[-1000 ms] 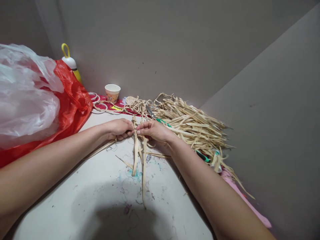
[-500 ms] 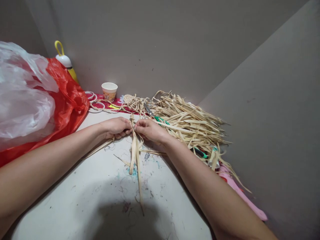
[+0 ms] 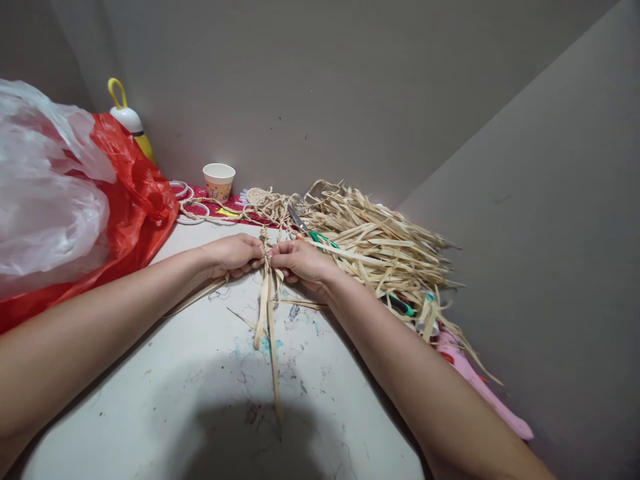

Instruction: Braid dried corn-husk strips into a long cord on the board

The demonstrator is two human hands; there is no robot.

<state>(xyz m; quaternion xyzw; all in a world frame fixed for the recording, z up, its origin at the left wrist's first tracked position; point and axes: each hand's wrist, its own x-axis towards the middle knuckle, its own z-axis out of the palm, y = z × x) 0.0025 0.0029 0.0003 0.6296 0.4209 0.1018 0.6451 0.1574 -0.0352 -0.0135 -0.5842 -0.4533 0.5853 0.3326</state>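
long strip (image 3: pixel 273 340) has swung in: a second ago it dangled off by itself on the side nearer the straw pile (image 3: pixel 380 233), and now it comes down right next to the wide strip (image 3: pixel 262 310), the two fanning out from under the same fingertips. hands themselves have barely budged, and the pile looks the same as it did. my read from over here is that the strand got pulled in toward the middle, so the plaiting is maybe one small turn further on, nothing dramatic. could be wrong tho, the actual crossing is hidden by fingers.

grip check: left hand (image 3: pixel 235 255) and right hand (image 3: pixel 300 261) are both pinched narrow, thumb against finger, nearly touching, with the straw braid (image 3: pixel 263 235) held between them. which one has which strand, honestly can't tell.

as for the braid, it's left of the pile. a short knotty bit pokes out beyond the fingertips, and the loose strips trail back toward the person over the white worktop (image 3: pixel 200 387). so the grip sits about where the worked part turns into loose tails, decent spot for keeping tension imo. scissors (image 3: pixel 315 236) lie at the pile's left edge, and the paper cup (image 3: pixel 219 185) stands well left of the pile.
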